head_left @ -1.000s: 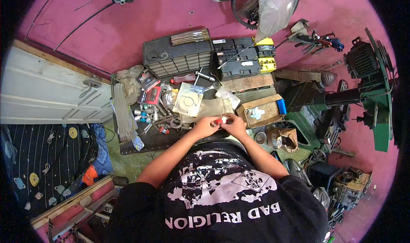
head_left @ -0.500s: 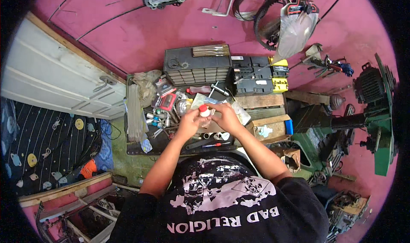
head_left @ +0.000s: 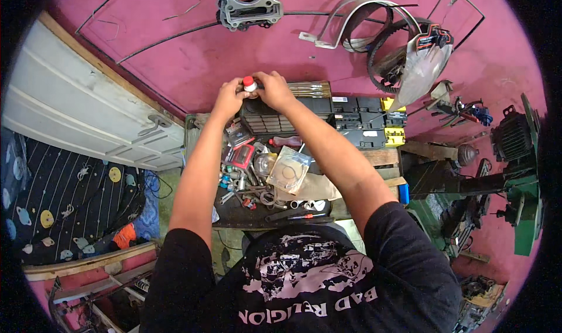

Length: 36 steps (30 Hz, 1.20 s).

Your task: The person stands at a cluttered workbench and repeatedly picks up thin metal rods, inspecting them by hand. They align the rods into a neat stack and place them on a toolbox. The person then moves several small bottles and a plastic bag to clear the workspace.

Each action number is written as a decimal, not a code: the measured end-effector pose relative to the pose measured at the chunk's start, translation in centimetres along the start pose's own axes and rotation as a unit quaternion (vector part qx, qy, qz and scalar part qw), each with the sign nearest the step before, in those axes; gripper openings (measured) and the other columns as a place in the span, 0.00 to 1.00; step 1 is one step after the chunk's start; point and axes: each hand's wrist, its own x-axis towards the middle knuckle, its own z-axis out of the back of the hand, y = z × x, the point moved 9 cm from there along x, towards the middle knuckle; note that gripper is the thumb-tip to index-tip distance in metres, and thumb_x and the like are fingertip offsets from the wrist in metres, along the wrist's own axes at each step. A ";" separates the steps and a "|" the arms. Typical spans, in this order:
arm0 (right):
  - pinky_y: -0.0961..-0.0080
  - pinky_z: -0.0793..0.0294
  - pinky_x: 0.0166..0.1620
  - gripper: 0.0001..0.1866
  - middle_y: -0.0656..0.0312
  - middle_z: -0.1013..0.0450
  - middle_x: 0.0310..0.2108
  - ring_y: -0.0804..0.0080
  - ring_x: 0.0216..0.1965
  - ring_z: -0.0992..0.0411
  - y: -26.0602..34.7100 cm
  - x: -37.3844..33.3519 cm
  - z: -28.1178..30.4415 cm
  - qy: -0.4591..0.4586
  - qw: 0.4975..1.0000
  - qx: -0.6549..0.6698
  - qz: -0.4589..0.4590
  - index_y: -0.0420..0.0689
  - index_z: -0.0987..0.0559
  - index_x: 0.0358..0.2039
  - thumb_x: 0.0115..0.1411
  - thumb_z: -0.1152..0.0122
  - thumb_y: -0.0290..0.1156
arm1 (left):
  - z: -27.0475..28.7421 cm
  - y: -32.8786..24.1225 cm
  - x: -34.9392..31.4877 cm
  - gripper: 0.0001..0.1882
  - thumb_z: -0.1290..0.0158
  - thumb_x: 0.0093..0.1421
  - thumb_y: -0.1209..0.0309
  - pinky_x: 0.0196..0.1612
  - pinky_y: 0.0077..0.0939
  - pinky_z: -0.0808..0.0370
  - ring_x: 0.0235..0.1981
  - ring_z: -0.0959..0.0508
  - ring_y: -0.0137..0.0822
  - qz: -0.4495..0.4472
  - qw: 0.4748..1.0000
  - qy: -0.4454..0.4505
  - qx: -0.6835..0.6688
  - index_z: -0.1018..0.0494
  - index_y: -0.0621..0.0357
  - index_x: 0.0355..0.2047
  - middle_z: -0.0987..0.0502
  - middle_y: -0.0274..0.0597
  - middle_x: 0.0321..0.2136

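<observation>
Both arms reach far forward over the workbench. Between my hands is a small white bottle with a red cap, upright just above the left part of a black drawer cabinet. My left hand has its fingers closed on the bottle's left side. From the other side my right hand grips it as well, fingers bent. The bottle's lower part is partly hidden by the fingers, so I cannot tell whether it touches the cabinet top. Beside my right hand lies a row of slim metal tools on the cabinet.
Sockets, spanners, a red package and a clear bag with a coiled wire crowd the bench. Black-and-yellow cases stand right of the cabinet. A metal engine part and belts hang on the pink wall.
My hands have carried the white bottle forward and left, from over the bench's middle to above the cabinet. The clear bag with the wire now shows uncovered. The view has tilted slightly up.
</observation>
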 end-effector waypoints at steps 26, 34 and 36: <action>0.48 0.37 0.54 0.29 0.56 0.24 0.49 0.53 0.55 0.33 0.3 -25.3 -3.0 0.241 0.966 -0.092 -0.024 0.50 0.24 0.53 0.49 0.29 0.38 | -11.9 -6.4 -20.6 0.34 0.37 0.49 0.62 0.58 0.53 0.38 0.56 0.33 0.52 -0.161 0.959 0.148 0.181 0.31 0.57 0.57 0.30 0.49 0.57; 0.29 0.50 0.65 0.23 0.61 0.26 0.56 0.58 0.62 0.35 -7.6 -31.6 -5.7 0.325 0.911 -0.248 -0.048 0.62 0.22 0.56 0.58 0.38 0.36 | -20.3 -3.1 -27.3 0.39 0.36 0.49 0.47 0.56 0.51 0.41 0.57 0.33 0.47 -0.125 0.939 0.227 0.227 0.28 0.46 0.60 0.29 0.42 0.60; 0.30 0.51 0.65 0.11 0.63 0.20 0.42 0.59 0.57 0.31 -7.1 -28.8 -5.6 0.377 0.878 -0.293 -0.044 0.58 0.15 0.41 0.59 0.41 0.37 | -19.2 -4.0 -26.0 0.24 0.41 0.55 0.54 0.53 0.54 0.40 0.53 0.30 0.44 -0.117 0.942 0.231 0.215 0.21 0.47 0.50 0.22 0.38 0.51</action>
